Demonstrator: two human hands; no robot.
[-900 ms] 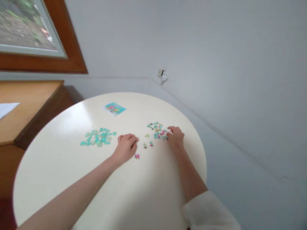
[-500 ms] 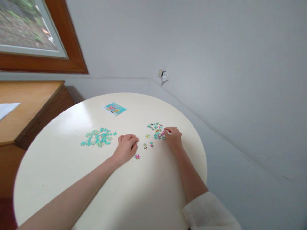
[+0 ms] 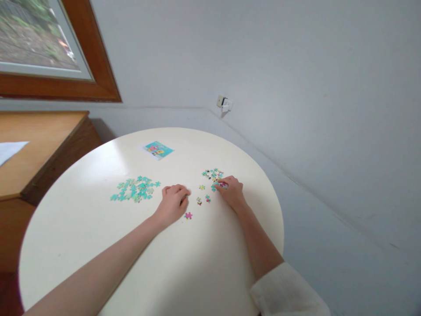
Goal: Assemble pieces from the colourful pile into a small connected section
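My left hand [image 3: 173, 202] rests on the round cream table [image 3: 98, 245] with its fingers curled under; whether they hold anything is hidden. A pink jigsaw piece [image 3: 188, 215] lies just right of that hand's wrist side. My right hand [image 3: 231, 191] lies over the near edge of a mixed-colour pile of puzzle pieces [image 3: 213, 174], fingertips pinched among them. Three loose pieces [image 3: 203, 195] lie between my hands. A teal pile of pieces [image 3: 135, 188] spreads left of my left hand.
A small picture card [image 3: 158, 149] lies at the table's far side. A wooden desk [image 3: 36, 145] with a white sheet stands at the left, under a framed picture [image 3: 49, 48]. A wall socket [image 3: 223, 103] sits in the grey corner behind.
My right hand has slid left across the mixed pile, covering more of it. My left hand has stayed where it was.
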